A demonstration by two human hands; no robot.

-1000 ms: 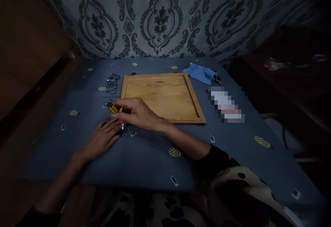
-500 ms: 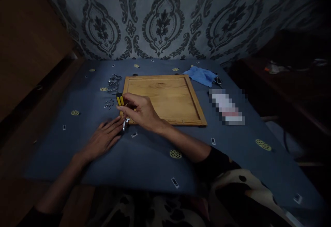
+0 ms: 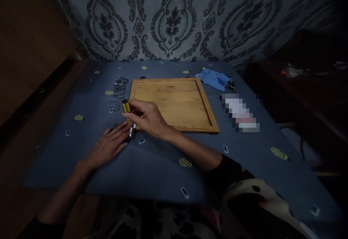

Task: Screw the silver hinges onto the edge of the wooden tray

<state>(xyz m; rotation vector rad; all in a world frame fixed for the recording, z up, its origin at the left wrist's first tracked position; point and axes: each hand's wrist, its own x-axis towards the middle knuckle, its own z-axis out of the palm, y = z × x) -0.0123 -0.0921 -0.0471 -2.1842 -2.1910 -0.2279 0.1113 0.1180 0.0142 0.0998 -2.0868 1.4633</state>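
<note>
Steady now, grip the yellow screwdriver [image 3: 125,106] in the closed right hand [image 3: 148,117] at the near left corner of the wooden frame [image 3: 174,101], and rest the open left hand [image 3: 108,146] flat on the blue cloth [image 3: 152,173], fingertips beside the metal piece [image 3: 132,130].

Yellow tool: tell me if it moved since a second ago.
Yes. The right hand has brought the yellow tool nearer the left edge of the wooden tray.
</note>
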